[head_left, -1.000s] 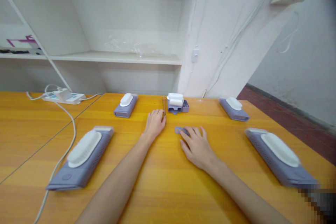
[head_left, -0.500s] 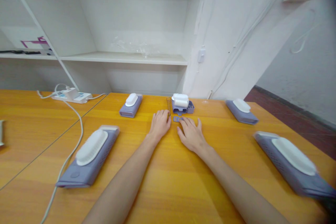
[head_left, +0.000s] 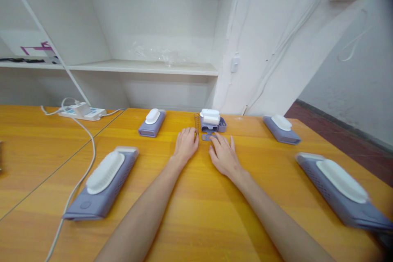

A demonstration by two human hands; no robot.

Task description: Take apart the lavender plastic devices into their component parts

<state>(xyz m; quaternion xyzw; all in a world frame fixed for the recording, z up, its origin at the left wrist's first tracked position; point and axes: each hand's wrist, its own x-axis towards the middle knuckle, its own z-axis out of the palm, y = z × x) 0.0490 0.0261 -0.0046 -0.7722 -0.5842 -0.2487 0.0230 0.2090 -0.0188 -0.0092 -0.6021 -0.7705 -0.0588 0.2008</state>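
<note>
Left of the white-topped unit (head_left: 210, 120): left hand (head_left: 186, 143) at wire coil (head_left: 196, 121), grip indeterminable. In front of the unit: right hand (head_left: 225, 155), fingers spread, fingertips at flat plate (head_left: 206, 137).

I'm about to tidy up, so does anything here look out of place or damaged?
Mainly the white cable: it snakes loosely from the power strip across the table, right at the corner of the near left purple case, possibly beneath it. Clear plastic also lies crumpled on the shelf. No spill or damage shows.
</note>
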